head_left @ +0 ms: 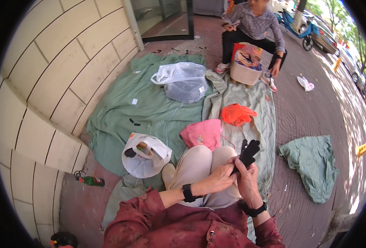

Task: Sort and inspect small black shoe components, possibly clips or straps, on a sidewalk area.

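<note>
Over my lap, both hands meet at a black bundle [249, 152] with several rounded, finger-like ends. Whether it is a glove or a bunch of short black strips, I cannot tell. My right hand [247, 175] is closed around its lower end, thumb lying along it. The fingers of my left hand [220, 177] are pressed together against the same lower end, from the left side. A pink checked cloth item [201, 133] lies just beyond my knees. To the left of my legs stands a white bag [156, 151] with black pieces and other things inside.
A green cloth [121, 111] covers the ground, with a clear plastic bag [185, 89] and an orange-red bag [236, 114] on it. Another person [255, 20] sits at the back behind a filled light bin [244, 74]. A green bottle [93, 181] lies by the wall.
</note>
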A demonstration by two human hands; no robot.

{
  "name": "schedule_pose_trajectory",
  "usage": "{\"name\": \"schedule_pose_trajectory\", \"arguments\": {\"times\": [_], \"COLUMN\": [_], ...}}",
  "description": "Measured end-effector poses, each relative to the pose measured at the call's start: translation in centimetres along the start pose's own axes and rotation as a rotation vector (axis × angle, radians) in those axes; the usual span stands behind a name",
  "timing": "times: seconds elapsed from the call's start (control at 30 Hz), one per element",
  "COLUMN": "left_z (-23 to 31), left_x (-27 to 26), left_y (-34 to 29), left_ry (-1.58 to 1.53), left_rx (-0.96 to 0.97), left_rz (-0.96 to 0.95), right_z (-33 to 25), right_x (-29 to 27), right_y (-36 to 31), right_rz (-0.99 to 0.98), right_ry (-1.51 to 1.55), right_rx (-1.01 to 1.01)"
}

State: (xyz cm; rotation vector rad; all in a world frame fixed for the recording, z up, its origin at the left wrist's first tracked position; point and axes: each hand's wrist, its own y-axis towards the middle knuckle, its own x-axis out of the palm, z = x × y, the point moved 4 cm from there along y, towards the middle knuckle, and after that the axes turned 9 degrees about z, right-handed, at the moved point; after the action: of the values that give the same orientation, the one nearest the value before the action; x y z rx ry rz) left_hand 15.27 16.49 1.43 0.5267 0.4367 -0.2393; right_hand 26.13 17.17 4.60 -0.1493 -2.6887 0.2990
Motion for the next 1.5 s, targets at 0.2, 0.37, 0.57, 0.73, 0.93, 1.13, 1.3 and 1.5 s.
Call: {"name": "schedule_pose_trajectory", "arguments": {"times": [0.2, 0.37, 0.57, 0.73, 0.93, 1.13, 1.3, 1.5], "left_z": [0.8, 0.4, 1.7, -0.2, 1.7, 1.4, 1.1, 0.3], "left_x": [-1.2, -1.4, -2.8, -2.3, -7.6, -10.1, -10.5, -9.6], "left_y": [0.2, 0.7, 1.2, -0.1, -2.5, -8.9, -11.9, -11.1], "left_ry": [-0.092, -0.172, -0.489, -0.455, -0.092, -0.363, -0.495, -0.59], "left_rx": [-0.169, -0.282, -0.623, -0.487, -0.271, -0.526, -0.815, -0.859], "left_rz": [0.094, 0.144, -0.001, 0.086, 0.059, -0.307, -0.392, -0.354], "right_z": [-0.1, -0.1, 0.2, -0.3, -0.4, 0.3, 0.6, -1.5], "right_x": [0.7, 1.0, 1.6, 2.0, 0.2, -1.1, -1.3, -3.2], "right_y": [-0.1, 0.2, 0.3, 0.7, 1.8, 2.5, 3.8, 7.0], "right_rz": [-0.078, -0.152, -0.177, -0.176, -0.011, -0.094, -0.048, -0.007], "right_ry": [0.073, -0.004, -0.09, -0.046, 0.216, 0.194, 0.19, 0.178], "right_rx": [0.052, 0.047, 0.009, 0.123, 0.128, 0.211, 0.209, 0.127]}}
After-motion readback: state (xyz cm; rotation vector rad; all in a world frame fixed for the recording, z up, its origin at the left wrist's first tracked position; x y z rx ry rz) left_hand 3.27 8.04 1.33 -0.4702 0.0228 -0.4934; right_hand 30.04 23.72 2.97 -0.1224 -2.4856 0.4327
